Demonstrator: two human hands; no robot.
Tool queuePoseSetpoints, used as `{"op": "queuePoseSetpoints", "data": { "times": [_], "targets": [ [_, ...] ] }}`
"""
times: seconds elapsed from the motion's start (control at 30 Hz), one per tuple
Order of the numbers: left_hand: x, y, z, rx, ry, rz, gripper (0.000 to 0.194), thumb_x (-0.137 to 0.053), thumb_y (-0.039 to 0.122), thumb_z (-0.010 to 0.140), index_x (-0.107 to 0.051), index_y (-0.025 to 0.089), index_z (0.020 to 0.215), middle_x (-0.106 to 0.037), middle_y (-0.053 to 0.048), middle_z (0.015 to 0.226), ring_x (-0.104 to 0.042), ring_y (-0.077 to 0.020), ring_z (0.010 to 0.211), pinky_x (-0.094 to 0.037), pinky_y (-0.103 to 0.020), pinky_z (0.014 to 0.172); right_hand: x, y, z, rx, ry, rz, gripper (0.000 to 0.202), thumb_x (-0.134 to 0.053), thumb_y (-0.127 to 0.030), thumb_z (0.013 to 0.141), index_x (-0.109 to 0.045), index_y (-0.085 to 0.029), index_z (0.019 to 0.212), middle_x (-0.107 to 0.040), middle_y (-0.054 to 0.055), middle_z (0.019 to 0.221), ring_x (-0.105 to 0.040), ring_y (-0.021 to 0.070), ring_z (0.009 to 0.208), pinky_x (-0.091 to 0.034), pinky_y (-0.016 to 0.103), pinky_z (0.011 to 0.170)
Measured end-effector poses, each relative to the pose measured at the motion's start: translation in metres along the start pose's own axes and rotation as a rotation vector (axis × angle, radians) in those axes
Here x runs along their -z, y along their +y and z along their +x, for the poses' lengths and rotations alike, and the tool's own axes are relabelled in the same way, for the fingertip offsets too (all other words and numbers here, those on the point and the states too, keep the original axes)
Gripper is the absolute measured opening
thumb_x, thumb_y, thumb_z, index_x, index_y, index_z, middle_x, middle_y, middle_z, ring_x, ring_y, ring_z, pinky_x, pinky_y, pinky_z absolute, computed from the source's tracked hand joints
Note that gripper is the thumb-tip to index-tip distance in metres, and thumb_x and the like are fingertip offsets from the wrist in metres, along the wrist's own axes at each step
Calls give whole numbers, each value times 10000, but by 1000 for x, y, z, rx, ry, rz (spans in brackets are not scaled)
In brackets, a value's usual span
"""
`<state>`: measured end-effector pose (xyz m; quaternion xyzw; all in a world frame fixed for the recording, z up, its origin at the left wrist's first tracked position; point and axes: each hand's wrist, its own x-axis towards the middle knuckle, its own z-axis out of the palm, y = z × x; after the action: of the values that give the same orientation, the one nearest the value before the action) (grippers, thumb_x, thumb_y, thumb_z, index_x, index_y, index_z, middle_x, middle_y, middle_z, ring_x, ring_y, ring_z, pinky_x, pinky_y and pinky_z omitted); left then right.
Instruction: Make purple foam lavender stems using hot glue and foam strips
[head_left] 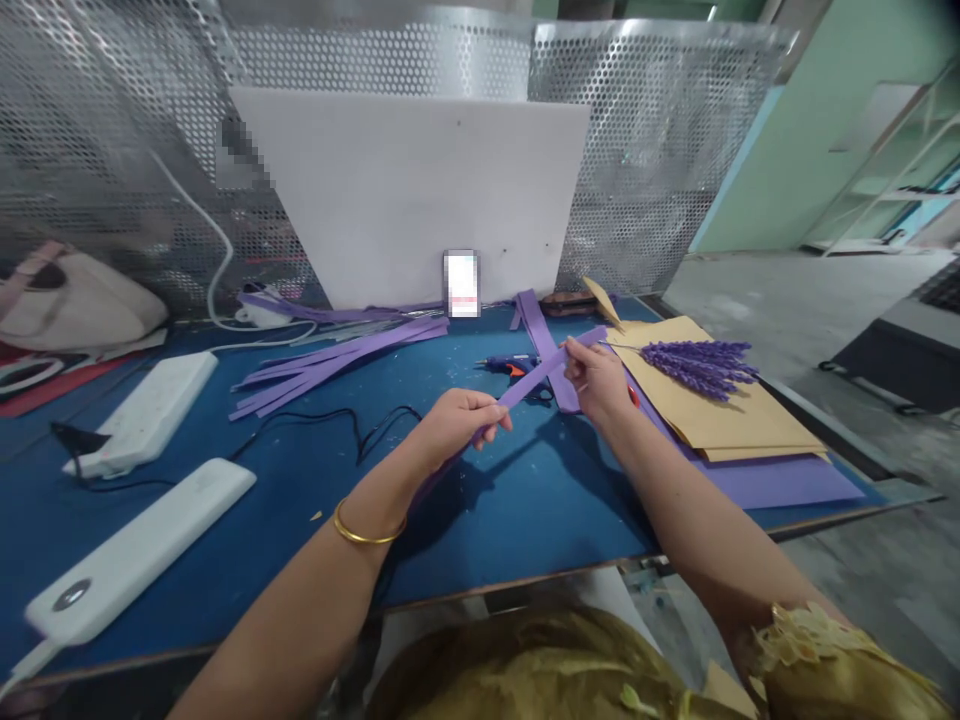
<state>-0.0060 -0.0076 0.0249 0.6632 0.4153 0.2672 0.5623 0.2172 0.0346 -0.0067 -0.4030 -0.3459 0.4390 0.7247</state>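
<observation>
A purple paper strip (532,378) stretches slantwise between my two hands above the blue table. My left hand (463,418) pinches its lower part, and a length of it seems to trail down behind my wrist. Near the strip's upper end, my right hand (592,372) grips it between thumb and fingers. Just behind the strip lies a blue glue gun (510,365) with an orange trigger, partly covered. Beyond my right hand, a bunch of purple flower sprigs (701,368) rests on brown paper sheets (720,425); its thin stem points toward that hand.
Several cut purple strips (337,365) lie at the left back. Two white power strips (142,550) and a black cord (300,415) occupy the left side. A lit phone (462,284) leans on a white board (420,190). Purple sheets (780,482) stick out under the brown paper.
</observation>
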Motion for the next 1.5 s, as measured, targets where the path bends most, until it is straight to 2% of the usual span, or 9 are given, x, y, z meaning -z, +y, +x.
{"op": "queuePoseSetpoints", "data": {
  "times": [0.1,0.23,0.4,0.67,0.93,1.13,1.27,1.4,1.5],
  "targets": [
    [1,1,-1,39,-46,-22,309,-666,431,760,-729,130,733,-612,-15,571,-483,-89,464,-382,-221,507,1,0,0,48,22,-12,442,-884,-462,552,-533,-196,583,-453,-71,474,-357,55,420,-271,248,420],
    [-7,-1,0,45,-5,-67,426,-672,556,770,-718,133,796,-723,-73,790,-567,-107,520,-414,-240,542,-11,7,-23,-22,-99,-75,407,-860,-453,588,-547,-195,557,-466,-58,459,-370,66,426,-280,255,439],
    [-19,-12,6,-15,126,-74,370,-710,506,739,-658,140,725,-568,19,551,-456,-81,462,-337,-219,496,-22,15,-47,-115,-295,-243,357,-827,-414,600,-565,-188,512,-459,-52,437,-374,76,442,-280,258,469],
    [-30,-18,8,87,115,-118,398,-702,527,723,-680,134,781,-674,-51,716,-569,-123,570,-406,-228,528,-23,17,-50,-132,-325,-308,359,-824,-450,582,-580,-189,543,-476,-52,465,-391,86,465,-291,256,472],
    [-27,-14,6,21,166,-71,285,-639,407,753,-725,135,752,-562,0,568,-381,-70,455,-276,-207,448,-16,11,-37,-17,-166,-177,354,-777,-481,651,-579,-205,549,-444,-48,463,-344,85,467,-262,257,470],
    [-27,-16,5,33,156,-49,392,-625,497,795,-741,124,826,-543,11,564,-346,-64,427,-244,-213,431,-16,9,-35,30,-170,-187,416,-779,-530,664,-556,-202,537,-427,-53,465,-333,79,459,-248,253,463],
    [-28,-17,5,-45,252,-13,388,-624,503,805,-740,132,802,-539,15,557,-348,-69,446,-260,-212,451,-21,12,-41,-104,-276,-135,460,-737,-637,681,-637,-189,650,-483,-47,506,-392,78,457,-299,248,471],
    [-30,-17,7,-71,262,3,409,-618,533,798,-699,143,705,-548,7,555,-372,-80,456,-273,-219,459,-25,17,-52,-162,-470,-230,420,-813,-561,618,-663,-171,658,-533,-38,500,-420,83,460,-310,243,470],
    [-32,-17,8,-92,257,36,376,-605,492,806,-690,144,689,-549,2,558,-400,-83,473,-285,-215,470,-23,16,-51,-131,-367,-211,394,-801,-519,631,-602,-185,568,-497,-43,458,-391,80,428,-281,249,451]
  ]
}}
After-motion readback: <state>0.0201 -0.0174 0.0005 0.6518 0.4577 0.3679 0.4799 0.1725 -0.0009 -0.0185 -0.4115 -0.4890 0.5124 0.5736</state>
